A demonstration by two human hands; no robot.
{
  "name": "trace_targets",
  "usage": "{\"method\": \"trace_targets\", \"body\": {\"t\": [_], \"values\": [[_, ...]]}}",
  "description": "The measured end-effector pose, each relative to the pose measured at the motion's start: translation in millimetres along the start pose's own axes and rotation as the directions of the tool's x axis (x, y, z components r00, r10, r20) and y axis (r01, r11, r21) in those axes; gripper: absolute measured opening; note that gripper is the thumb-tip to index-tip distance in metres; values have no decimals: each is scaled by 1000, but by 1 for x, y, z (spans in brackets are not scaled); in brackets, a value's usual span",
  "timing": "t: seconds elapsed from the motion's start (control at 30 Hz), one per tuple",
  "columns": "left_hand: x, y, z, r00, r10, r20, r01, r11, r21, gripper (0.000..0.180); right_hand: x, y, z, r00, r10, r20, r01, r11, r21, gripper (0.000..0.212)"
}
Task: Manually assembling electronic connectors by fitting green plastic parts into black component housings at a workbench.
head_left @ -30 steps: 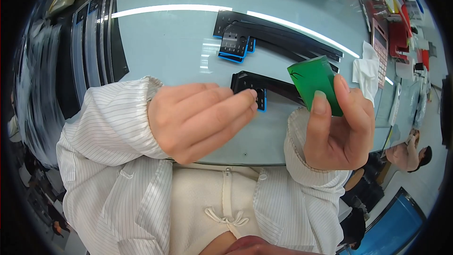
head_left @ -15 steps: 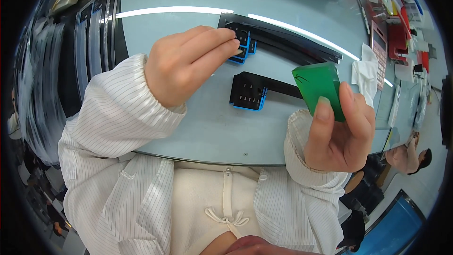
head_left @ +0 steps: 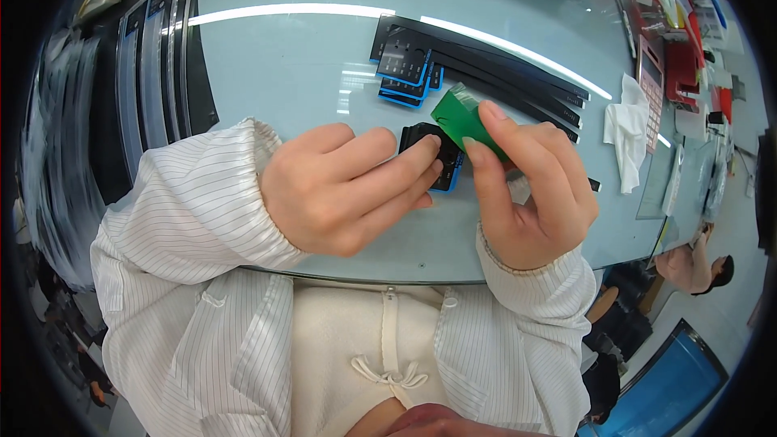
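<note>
My left hand rests on the pale blue table, its fingertips pressing a small black part with a blue edge. My right hand pinches a green rectangular piece between thumb and fingers, holding it just above and right of that black part. Farther back on the table a short stack of similar black and blue parts lies apart from both hands.
Long black strips run diagonally behind the stack. A white cloth and red items lie at the right. Dark trays line the table's left side. Another person sits at lower right.
My left hand came back from the far stack to the nearer black part. My right hand lowered the green piece toward that part.
</note>
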State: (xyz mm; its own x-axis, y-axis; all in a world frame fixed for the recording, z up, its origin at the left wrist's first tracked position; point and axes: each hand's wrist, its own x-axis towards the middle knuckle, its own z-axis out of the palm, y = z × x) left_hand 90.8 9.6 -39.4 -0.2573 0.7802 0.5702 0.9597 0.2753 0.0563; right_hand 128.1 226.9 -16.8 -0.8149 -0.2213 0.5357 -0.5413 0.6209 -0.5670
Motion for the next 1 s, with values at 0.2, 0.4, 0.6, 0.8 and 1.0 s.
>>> {"method": "trace_targets", "body": {"t": [0.2,0.4,0.6,0.8,1.0], "values": [[-6,4,7,1000,-9,-25,9,1000,19,18,0,2,6,998,-27,55,27,1000,7,37],[-4,8,7,999,-16,-37,18,998,58,16,2,1,7,997,-54,50,54,998,-15,38],[-6,8,10,999,-14,-34,17,997,74,15,1,4,5,987,-143,79,146,989,-35,36],[-4,9,9,999,-33,-29,34,998,61,12,-2,-3,-4,994,-83,72,88,994,-70,39],[-2,8,11,998,-25,-56,28,998,56,10,0,3,3,994,-113,0,113,993,-11,36]]}}
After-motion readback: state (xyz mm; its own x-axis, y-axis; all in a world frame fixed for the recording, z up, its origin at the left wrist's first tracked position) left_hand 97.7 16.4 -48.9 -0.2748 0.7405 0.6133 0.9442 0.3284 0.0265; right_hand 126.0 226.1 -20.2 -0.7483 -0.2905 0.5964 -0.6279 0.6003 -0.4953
